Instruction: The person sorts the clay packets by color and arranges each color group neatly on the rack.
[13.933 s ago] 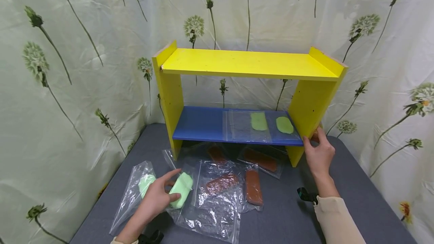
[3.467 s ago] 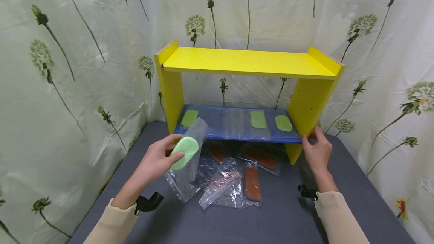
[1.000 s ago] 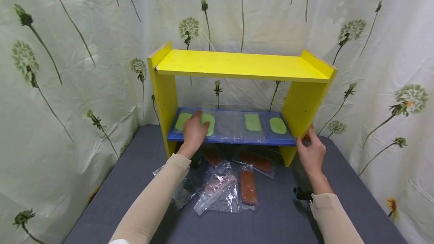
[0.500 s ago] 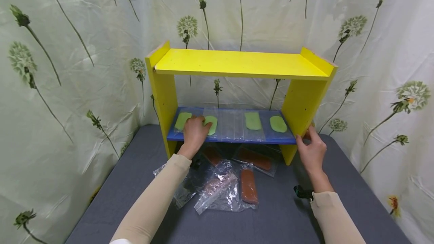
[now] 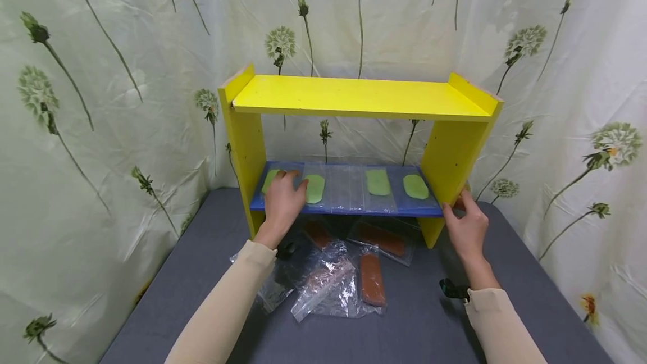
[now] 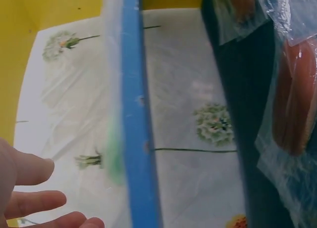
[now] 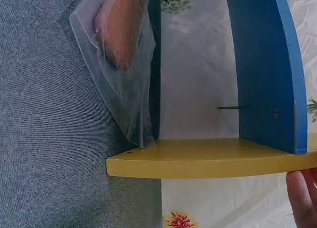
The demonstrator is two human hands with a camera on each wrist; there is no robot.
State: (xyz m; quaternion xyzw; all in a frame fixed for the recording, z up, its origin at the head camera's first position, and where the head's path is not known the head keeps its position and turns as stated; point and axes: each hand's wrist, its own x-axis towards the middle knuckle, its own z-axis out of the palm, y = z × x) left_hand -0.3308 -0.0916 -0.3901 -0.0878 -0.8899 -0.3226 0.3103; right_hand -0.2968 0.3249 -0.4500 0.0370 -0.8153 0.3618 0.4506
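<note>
My left hand [image 5: 284, 204] is over the left part of the blue middle shelf [image 5: 343, 210], its fingers loose and holding nothing. Just right of it lies a flat light-green oval piece [image 5: 315, 189] in a clear zip bag; another green piece [image 5: 268, 180] on the left is partly hidden by the hand. Farther right on the same shelf lie a bagged green rectangle [image 5: 378, 182] and a bagged green oval [image 5: 415, 186]. My right hand [image 5: 467, 229] touches the shelf unit's yellow right side panel [image 5: 455, 150] from outside. In the right wrist view, its fingertips [image 7: 298, 181] rest against that panel.
Several reddish-brown blocks in clear bags lie on the grey table [image 5: 404, 330] beneath and before the unit; one brown block [image 5: 372, 280] is nearest its middle. A crumpled clear bag [image 5: 328, 291] overlaps others. The yellow top board [image 5: 354, 94] spans above; a flower-patterned curtain [image 5: 126, 44] hangs behind.
Two bagged green pieces have gone from the table to the shelf's left part, carried by my left hand. That hand has let go and drawn slightly left. My right hand stays at the panel.
</note>
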